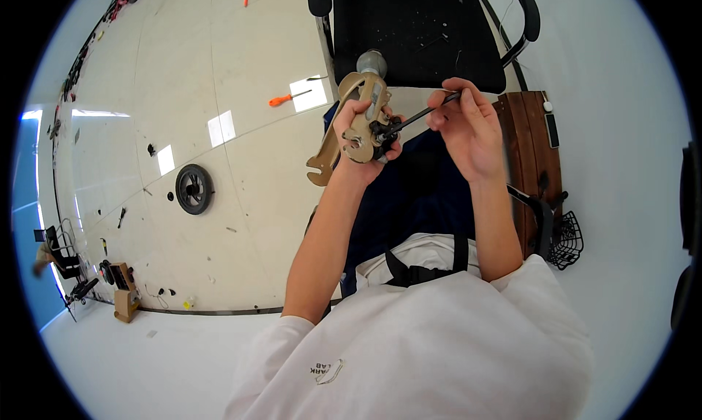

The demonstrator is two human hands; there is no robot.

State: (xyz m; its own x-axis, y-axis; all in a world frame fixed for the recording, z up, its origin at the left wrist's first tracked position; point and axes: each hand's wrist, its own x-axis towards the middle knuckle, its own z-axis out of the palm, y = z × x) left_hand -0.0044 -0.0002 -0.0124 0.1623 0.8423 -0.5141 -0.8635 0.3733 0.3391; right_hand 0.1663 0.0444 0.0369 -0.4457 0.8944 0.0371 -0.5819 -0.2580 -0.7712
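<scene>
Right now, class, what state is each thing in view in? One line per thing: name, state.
Left hand: closed around the tan metal part
Tan metal part: held up off the floor
Right hand: fingers pinching the dark rod
Dark rod: slanted, lower end at the tan part
Wheel: lying flat
Orange screwdriver: lying on the floor
Chair seat: specked with bits

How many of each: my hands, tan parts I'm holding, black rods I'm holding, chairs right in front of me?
Hands (left hand and right hand): 2
Tan part: 1
Black rod: 1
Black chair: 1
Total: 5
</scene>
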